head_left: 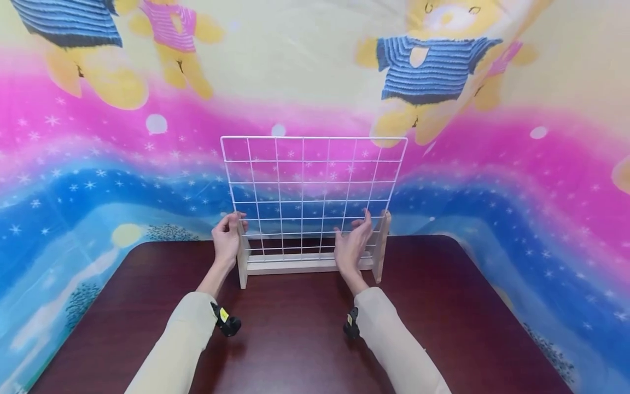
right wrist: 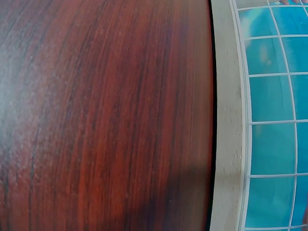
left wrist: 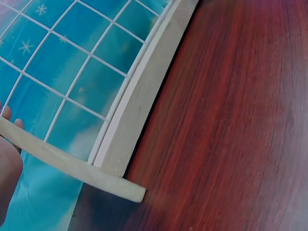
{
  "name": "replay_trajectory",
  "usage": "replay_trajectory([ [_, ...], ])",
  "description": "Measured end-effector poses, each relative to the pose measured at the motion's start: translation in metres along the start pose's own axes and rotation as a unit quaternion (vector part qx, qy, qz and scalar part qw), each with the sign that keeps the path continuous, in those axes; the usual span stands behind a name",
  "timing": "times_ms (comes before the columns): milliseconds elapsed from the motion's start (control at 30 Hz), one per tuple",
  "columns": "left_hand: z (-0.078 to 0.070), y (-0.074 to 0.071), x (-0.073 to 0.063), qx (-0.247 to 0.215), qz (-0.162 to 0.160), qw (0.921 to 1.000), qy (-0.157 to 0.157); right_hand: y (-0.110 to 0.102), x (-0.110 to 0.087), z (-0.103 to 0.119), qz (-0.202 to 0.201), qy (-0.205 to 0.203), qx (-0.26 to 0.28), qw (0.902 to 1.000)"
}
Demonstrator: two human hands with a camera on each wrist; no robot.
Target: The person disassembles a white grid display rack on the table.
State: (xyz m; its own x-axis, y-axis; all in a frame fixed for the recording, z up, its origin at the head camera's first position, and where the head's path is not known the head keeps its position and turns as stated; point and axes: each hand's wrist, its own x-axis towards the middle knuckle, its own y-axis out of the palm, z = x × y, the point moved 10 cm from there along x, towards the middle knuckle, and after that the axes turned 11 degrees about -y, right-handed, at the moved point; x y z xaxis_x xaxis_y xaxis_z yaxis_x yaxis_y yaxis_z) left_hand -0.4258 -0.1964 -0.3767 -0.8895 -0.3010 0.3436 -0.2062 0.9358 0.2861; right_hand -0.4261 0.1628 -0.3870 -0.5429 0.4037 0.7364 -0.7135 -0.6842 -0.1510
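Note:
A white wire grid panel (head_left: 315,191) stands upright in a pale wooden stand, its lower edge along the stand's crossbar (head_left: 295,266). At the left side, my left hand (head_left: 226,241) pinches the top of the wooden side piece (left wrist: 72,166) beside the grid's edge, fingers partly behind it. My right hand (head_left: 351,246) is in front of the grid's lower right, thumb and fingers spread and fingertips right at the wires. Just to its right is the other wooden side piece (head_left: 380,249). The right wrist view shows crossbar and wires, with the hand nearly out of frame.
The stand sits toward the back of a dark reddish-brown table (head_left: 290,328) with rounded far corners. Behind it hangs a printed cloth (head_left: 295,71) with bears and snowflakes. Each sleeve cuff has a small black wrist camera (head_left: 227,320).

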Motion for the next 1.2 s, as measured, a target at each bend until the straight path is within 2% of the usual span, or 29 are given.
replay_trajectory([
  [133, -0.004, 0.002, 0.0, -0.01, 0.028, 0.999, 0.032, 0.001, -0.002, -0.001, 0.003, 0.001, 0.001, 1.0],
  [300, -0.009, 0.005, -0.001, -0.001, 0.027, 0.9986, 0.045, 0.001, 0.0, -0.001, 0.008, -0.002, 0.001, 1.0],
  [567, -0.004, 0.013, 0.004, -0.05, 0.049, 0.997, 0.033, -0.004, 0.006, -0.001, 0.001, -0.011, -0.002, 0.9999],
  [767, -0.003, 0.001, -0.003, -0.038, 0.019, 0.9987, 0.028, 0.001, -0.005, -0.004, 0.022, 0.007, -0.001, 0.9997],
  [967, -0.005, 0.004, -0.003, -0.021, 0.031, 0.9988, 0.032, -0.003, -0.002, -0.001, 0.003, -0.001, 0.012, 0.9999],
  [1200, -0.005, 0.002, -0.005, -0.012, 0.02, 0.9991, 0.035, -0.002, 0.001, 0.0, 0.005, 0.001, 0.02, 0.9998],
])
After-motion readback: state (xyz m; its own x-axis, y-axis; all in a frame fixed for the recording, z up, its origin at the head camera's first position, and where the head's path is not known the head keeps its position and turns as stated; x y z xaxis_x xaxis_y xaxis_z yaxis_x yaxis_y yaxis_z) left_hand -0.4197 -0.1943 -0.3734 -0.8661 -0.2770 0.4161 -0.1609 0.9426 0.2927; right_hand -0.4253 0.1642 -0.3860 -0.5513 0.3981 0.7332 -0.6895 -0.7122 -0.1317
